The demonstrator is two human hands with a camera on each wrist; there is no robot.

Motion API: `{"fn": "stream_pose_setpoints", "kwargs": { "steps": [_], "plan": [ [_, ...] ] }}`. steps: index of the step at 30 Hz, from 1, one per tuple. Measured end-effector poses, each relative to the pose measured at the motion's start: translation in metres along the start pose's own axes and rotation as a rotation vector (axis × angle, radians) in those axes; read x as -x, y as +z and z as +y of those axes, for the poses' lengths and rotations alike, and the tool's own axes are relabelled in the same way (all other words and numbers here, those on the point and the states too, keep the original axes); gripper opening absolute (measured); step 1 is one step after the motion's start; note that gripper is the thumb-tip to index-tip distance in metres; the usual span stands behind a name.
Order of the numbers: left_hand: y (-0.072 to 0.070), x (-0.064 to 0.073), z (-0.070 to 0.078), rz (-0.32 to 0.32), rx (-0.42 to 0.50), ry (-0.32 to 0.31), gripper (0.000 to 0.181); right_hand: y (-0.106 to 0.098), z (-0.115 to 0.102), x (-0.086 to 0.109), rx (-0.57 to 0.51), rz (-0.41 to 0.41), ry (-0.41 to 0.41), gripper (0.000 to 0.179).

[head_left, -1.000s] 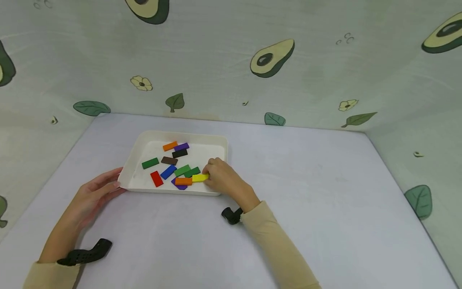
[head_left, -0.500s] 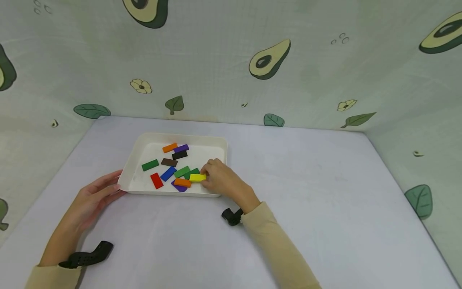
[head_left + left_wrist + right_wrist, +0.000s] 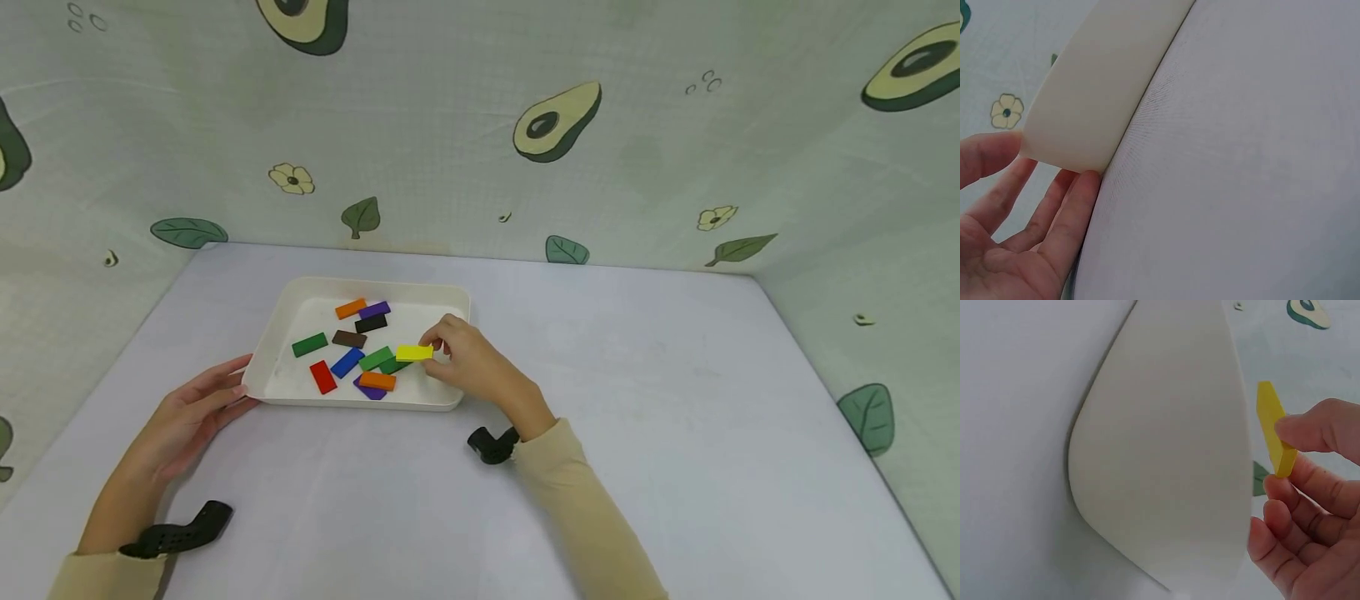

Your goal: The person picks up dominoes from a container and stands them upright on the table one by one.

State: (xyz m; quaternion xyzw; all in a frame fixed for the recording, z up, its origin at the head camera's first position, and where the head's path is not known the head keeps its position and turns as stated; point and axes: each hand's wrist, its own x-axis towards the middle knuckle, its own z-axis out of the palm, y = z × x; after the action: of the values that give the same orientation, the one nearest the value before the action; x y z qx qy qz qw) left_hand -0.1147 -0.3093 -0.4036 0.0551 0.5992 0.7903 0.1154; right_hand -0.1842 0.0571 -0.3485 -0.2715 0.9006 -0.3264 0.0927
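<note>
A white tray (image 3: 258, 379) lies on the table with several small coloured blocks in it. My left hand (image 3: 193, 415) rests against its near left corner, fingers fairly straight and fingertips touching the wall, as the left wrist view also shows. Between thumb and fingers my right hand (image 3: 476, 360) pinches a flat yellow block (image 3: 414, 353), held above the tray's right part. In the right wrist view this yellow block (image 3: 1272, 428) stands out beyond the tray's rim. Below it in the tray are a dark green block (image 3: 393, 366), partly hidden, and an orange block (image 3: 377, 381) lying on a purple one (image 3: 367, 391).
Elsewhere in the tray lie a red block (image 3: 323, 377), a blue block (image 3: 347, 362), a brown block (image 3: 349, 339) and a black block (image 3: 371, 323), among others. White cloth covers the table (image 3: 637, 400). A patterned curtain (image 3: 450, 125) hangs behind it.
My right hand has lifted the yellow block up off the others, after sliding it slightly left. The left hand stays at the tray's corner.
</note>
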Motion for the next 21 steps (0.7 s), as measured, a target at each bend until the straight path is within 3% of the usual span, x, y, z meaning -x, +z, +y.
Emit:
{"fn": "stream_pose_setpoints", "kwargs": {
  "steps": [21],
  "plan": [
    [-0.005, -0.006, 0.005, -0.052, 0.08, -0.075, 0.041, -0.043, 0.016, 0.019, -0.116, 0.244, -0.081, 0.024]
  ]
}}
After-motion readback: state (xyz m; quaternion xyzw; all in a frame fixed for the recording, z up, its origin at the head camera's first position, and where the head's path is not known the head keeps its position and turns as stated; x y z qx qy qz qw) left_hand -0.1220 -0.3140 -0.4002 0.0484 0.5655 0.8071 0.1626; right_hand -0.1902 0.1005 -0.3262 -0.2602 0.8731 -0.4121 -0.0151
